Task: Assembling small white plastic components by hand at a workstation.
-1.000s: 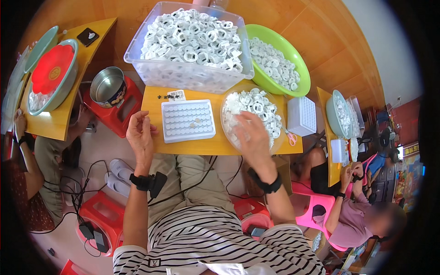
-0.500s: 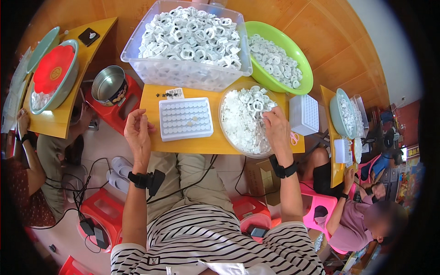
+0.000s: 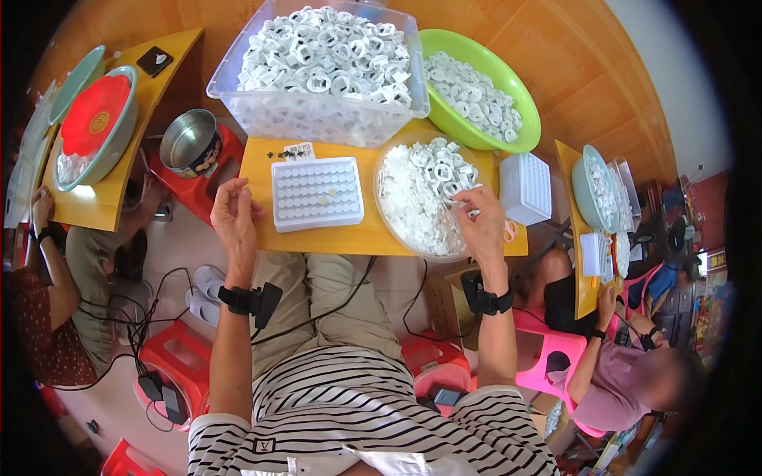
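My right hand (image 3: 482, 226) is over the right edge of a round clear bowl (image 3: 382, 208), its fingertips closed on a small white plastic part (image 3: 471, 213). White ring-shaped parts (image 3: 441, 165) lie heaped at the bowl's far side, with smaller white pieces (image 3: 409, 202) in front of them. Left of the bowl sits a white tray (image 3: 317, 218) with rows of round white pieces, two of them yellowish. Beside the tray's left edge, my left hand (image 3: 235, 222) is held up with loosely bent fingers apart from the thumb; nothing shows in it.
A large clear bin (image 3: 317, 119) of white rings and a green basin (image 3: 520, 107) of white parts stand behind. A white box (image 3: 525, 189) and pink scissors (image 3: 509, 231) are at the right. Black bits (image 3: 284, 154) lie behind the tray. Co-workers (image 3: 615, 381) sit at both sides.
The view has shifted slightly. My right hand has moved a little away from the ring pile toward the bowl's near right edge, fingers still closed; my left hand stays beside the tray.
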### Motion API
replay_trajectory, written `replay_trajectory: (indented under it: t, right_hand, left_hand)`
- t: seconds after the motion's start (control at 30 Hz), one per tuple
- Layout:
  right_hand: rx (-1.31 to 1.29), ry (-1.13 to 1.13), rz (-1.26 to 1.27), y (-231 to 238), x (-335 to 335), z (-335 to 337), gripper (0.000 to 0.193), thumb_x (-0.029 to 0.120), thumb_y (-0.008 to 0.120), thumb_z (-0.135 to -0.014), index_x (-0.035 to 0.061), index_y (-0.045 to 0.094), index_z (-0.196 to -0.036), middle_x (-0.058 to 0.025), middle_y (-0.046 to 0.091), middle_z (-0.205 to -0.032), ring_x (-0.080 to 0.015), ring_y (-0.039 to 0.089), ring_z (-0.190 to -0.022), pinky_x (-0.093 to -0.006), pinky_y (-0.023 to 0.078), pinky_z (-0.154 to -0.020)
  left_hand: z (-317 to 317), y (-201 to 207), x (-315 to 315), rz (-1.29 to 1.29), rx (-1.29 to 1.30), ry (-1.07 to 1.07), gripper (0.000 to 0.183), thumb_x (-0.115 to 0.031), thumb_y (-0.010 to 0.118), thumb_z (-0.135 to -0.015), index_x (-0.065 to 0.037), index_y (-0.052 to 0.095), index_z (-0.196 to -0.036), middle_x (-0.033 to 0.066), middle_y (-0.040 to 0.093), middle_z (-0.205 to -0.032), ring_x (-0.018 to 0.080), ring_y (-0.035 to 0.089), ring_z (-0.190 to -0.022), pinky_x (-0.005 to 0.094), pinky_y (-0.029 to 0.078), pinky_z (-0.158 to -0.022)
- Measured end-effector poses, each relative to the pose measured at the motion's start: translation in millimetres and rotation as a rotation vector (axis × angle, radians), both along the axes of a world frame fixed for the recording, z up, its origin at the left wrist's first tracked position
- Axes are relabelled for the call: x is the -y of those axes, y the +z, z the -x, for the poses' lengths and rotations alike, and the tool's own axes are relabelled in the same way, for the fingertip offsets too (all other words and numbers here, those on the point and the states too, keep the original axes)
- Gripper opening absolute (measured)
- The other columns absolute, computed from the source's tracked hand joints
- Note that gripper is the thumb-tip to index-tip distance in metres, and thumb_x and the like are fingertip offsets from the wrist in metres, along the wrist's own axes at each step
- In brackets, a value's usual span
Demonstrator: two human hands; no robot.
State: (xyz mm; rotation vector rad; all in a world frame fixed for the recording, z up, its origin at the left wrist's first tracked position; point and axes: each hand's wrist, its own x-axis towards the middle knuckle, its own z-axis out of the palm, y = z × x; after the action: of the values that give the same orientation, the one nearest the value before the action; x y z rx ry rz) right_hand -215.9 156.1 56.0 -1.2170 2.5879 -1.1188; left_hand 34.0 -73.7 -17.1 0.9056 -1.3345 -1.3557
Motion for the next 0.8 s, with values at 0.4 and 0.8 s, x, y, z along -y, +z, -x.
replay_trajectory:
  t: [0.4,0.8]
  right_hand:
    - [-0.357,-0.118,-0.182,-19,13,15,0.018,0.01,0.066,-0.071,0.0051,0.061,-0.088,-0.013,0.052,-0.086,-0.0349,0.055,-0.077,-0.0419,0.043,-0.063]
    - [-0.246,-0.148,0.299,-16,9,10,0.013,0.001,0.06,-0.078,0.0017,0.063,-0.09,-0.0075,0.059,-0.074,-0.016,0.057,-0.064,-0.0266,0.044,-0.056]
  left_hand:
    - [0,-5,2,-0.006,-0.004,-0.014,0.014,-0.007,0.048,-0.09,0.0,0.054,-0.101,-0.0005,0.053,-0.074,0.0042,0.051,-0.061,0.0172,0.045,-0.053]
    - [-11,8,8,-0.196,-0.193,-0.129,0.016,-0.009,0.051,-0.089,-0.002,0.054,-0.103,0.0007,0.055,-0.08,0.0061,0.054,-0.067,0.0193,0.048,-0.057]
